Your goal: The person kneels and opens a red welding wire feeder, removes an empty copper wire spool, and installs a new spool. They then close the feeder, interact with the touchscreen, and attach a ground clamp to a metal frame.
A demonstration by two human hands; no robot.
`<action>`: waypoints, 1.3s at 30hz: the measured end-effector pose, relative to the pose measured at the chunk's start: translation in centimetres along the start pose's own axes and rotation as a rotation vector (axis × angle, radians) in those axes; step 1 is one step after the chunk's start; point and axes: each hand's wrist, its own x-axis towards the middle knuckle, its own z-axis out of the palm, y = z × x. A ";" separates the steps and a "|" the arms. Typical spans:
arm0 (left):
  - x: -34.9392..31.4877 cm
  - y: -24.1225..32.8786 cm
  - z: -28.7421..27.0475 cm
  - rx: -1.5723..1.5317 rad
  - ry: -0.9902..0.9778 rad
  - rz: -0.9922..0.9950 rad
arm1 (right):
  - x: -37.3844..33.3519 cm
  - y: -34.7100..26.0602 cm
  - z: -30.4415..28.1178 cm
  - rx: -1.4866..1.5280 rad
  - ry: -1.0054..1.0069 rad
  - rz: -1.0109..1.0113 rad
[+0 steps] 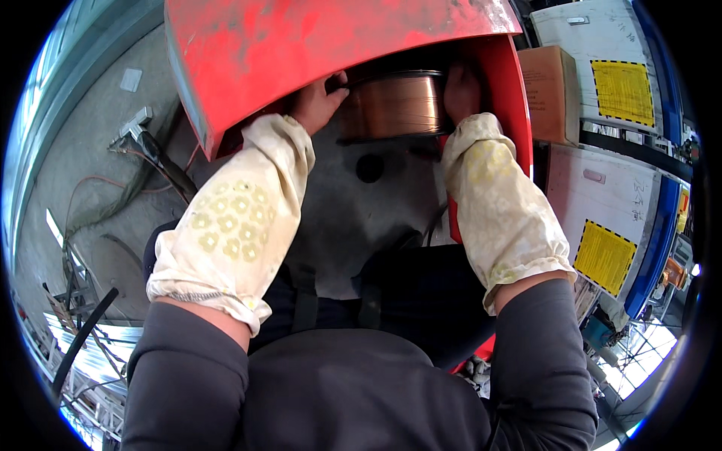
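Head view, looking down past both forearms into an open red machine housing (pixel 248 45). Left hand (pixel 320 101) bare, reaching in under the raised red cover, fingers (pixel 337 84) curled onto the left rim of a copper-coloured wire spool (pixel 395 105); grip looked like a hold on the flange, thumb side hidden, so clamped or merely resting could not be told for sure. Spool lay immediately right of those fingers, touching them, and immediately left of the right hand (pixel 462 92), which pressed against the opposite flange in shadow; whether those fingers were closed round the rim or only flat against it, not visible. Spool thus sat between the two hands, both equally near, one at each end. Long axis ran roughly side to side, from one hand toward the other, flanges facing the palms. Winding looked bright, smooth and evenly layered, with a glossy coppery sheen and a darker rim band along the top edge; lower part cut off by a grey inner panel (pixel 361 203) with a round dark hole (pixel 369 167) below the spool. Cream patterned sleeve covers (pixel 233 225) worn over both forearms, above dark grey sleeves. Farther right of the right hand, well apart: a brown cardboard box (pixel 549 94) and white cabinets with yellow labels (pixel 623 90).
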 end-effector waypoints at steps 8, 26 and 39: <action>-0.8 5.6 1.9 0.138 0.084 0.073 | -0.3 1.1 -0.3 0.108 0.075 -0.029; -0.8 2.2 2.0 -0.039 0.030 -0.061 | -1.8 1.1 0.7 0.110 0.041 0.037; -2.0 1.4 1.2 -0.169 0.044 -0.168 | -2.7 -2.5 -0.8 0.021 -0.102 0.246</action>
